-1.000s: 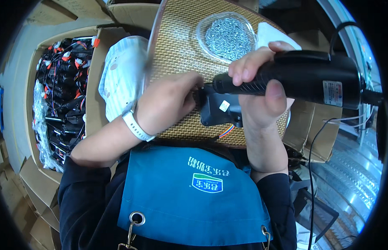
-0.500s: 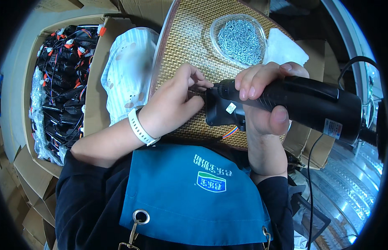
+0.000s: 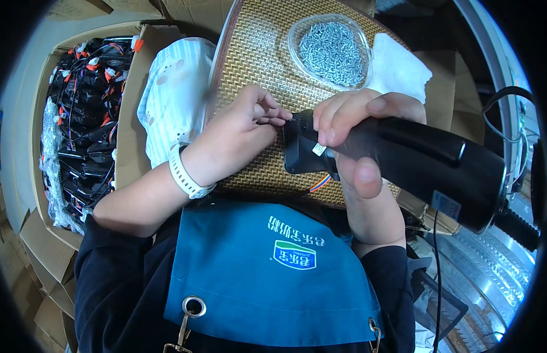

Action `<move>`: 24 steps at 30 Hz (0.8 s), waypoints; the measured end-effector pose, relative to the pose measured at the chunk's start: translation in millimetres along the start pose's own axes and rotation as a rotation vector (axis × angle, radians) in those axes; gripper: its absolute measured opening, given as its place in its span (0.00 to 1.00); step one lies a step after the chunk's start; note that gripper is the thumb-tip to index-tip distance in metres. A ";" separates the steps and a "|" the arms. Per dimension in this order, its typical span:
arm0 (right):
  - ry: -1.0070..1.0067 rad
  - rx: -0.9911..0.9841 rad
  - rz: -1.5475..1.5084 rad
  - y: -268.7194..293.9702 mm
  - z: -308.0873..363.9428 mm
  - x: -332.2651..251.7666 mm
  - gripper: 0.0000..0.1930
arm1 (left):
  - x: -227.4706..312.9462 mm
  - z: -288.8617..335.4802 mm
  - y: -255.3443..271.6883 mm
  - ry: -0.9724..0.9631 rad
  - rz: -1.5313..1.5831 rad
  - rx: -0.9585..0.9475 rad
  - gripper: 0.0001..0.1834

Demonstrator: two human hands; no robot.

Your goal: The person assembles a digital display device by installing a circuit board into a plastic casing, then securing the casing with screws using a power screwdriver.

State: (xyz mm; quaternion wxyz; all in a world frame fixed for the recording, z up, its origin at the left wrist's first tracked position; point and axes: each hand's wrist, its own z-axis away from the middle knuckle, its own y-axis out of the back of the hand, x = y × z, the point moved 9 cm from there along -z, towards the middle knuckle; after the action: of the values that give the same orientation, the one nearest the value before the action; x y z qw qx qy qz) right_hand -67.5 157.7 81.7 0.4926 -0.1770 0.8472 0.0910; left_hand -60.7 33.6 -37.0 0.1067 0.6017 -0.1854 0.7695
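My right hand [image 3: 367, 126] is wrapped round a black electric screwdriver [image 3: 444, 162], held slantwise with its front end pointing left. Beneath that front end lies a black plastic housing [image 3: 297, 154] with a small white label. A multicoloured ribbon wire [image 3: 320, 183] shows at the housing's near side. My left hand [image 3: 241, 126] has its thumb and fingers pinched together at the housing's far left corner, close to the screwdriver's nose. Whatever sits between those fingertips is too small to make out, and the screwdriver's bit is hidden.
A clear tub of silver screws [image 3: 331, 53] stands on the woven mat [image 3: 256, 41], beside a white sheet [image 3: 398, 67]. At left is a cardboard box [image 3: 131, 117] full of black wired parts. A striped cloth [image 3: 176, 94] lies between box and mat. The screwdriver's cord [image 3: 438, 276] hangs at right.
The screwdriver's rear end has swung toward me while its nose stays by the housing's far corner. My left fingers remain pinched there. The whole view has shifted slightly.
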 end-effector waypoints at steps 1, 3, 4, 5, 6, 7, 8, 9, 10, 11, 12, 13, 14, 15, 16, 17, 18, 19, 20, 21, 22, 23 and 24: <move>-0.052 -0.010 0.038 -2.2 -0.6 2.2 0.34 | -0.6 0.3 1.1 0.006 -0.021 0.000 0.16; 0.040 -0.006 0.001 3.8 0.4 7.2 0.34 | 0.0 1.4 -4.0 -0.036 -0.042 -0.004 0.16; 0.072 -0.011 -0.054 7.3 1.2 6.0 0.34 | 2.8 2.8 -6.2 -0.077 -0.058 -0.007 0.17; 0.103 -0.017 -0.108 10.4 1.4 6.5 0.34 | 4.0 3.7 -7.2 -0.077 -0.060 -0.007 0.17; 0.189 0.043 -0.305 15.9 0.4 7.8 0.30 | 6.9 4.9 -11.0 -0.089 -0.126 -0.037 0.18; 0.191 0.045 -0.306 17.1 0.5 7.8 0.30 | 8.6 5.6 -14.7 -0.100 -0.191 -0.068 0.20; 0.184 0.039 -0.295 17.2 -0.5 7.9 0.30 | 7.5 4.4 -14.4 -0.099 -0.193 -0.064 0.20; 0.177 0.034 -0.285 17.2 -1.4 7.9 0.30 | 6.6 1.5 -12.3 -0.112 -0.174 -0.037 0.20; 0.177 0.034 -0.289 15.8 0.0 3.6 0.30 | 6.8 -0.2 -10.3 -0.125 -0.155 -0.009 0.20; 0.117 0.067 -0.240 15.3 2.6 2.0 0.30 | 7.1 -1.2 -10.2 -0.124 -0.158 -0.008 0.20; 0.057 0.099 -0.191 16.4 4.2 4.1 0.29 | 8.4 -1.8 -9.5 -0.132 -0.190 0.003 0.19; 0.057 0.100 -0.195 19.1 3.5 7.2 0.29 | 9.9 -1.8 -8.4 -0.140 -0.222 0.013 0.19; 0.121 0.034 -0.215 18.8 2.4 5.7 0.30 | 11.4 -1.1 -8.9 -0.139 -0.225 0.013 0.19; 0.185 -0.032 -0.235 16.2 2.4 2.0 0.30 | 15.5 0.9 -10.9 -0.161 -0.283 0.005 0.19; 0.186 -0.029 -0.236 15.5 3.8 -1.9 0.30 | 19.6 1.9 -12.7 -0.183 -0.341 -0.002 0.18; 0.121 0.029 -0.182 17.0 5.3 -2.7 0.30 | 22.1 1.5 -12.2 -0.181 -0.342 0.000 0.18; 0.055 0.086 -0.128 20.0 6.5 -0.1 0.31 | 24.6 -0.1 -15.0 -0.182 -0.430 -0.024 0.17; 0.055 0.086 -0.131 21.2 5.6 3.3 0.31 | 25.2 -2.2 -17.8 -0.183 -0.518 -0.047 0.17; 0.127 0.071 -0.180 23.4 3.7 2.0 0.32 | 25.6 -6.4 -17.8 -0.182 -0.520 -0.046 0.17; 0.199 0.057 -0.230 25.4 3.3 -1.3 0.33 | 28.6 -11.7 -19.9 -0.223 -0.609 -0.054 0.15; 0.201 0.057 -0.231 27.0 3.3 -1.4 0.33 | 31.4 -15.0 -22.2 -0.263 -0.697 -0.062 0.14; 0.208 0.064 -0.232 29.6 3.5 -2.0 0.33 | 31.4 -17.9 -22.4 -0.265 -0.699 -0.066 0.14; 0.215 0.073 -0.232 32.4 4.1 -3.2 0.33 | 33.7 -19.6 -24.9 -0.305 -0.763 -0.070 0.13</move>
State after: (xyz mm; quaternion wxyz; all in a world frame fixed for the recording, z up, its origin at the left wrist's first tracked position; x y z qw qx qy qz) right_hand -75.4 189.6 81.8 0.4125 -0.2646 0.8715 -0.0168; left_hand -76.9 62.3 -4.5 0.3760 0.7305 0.0111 0.5700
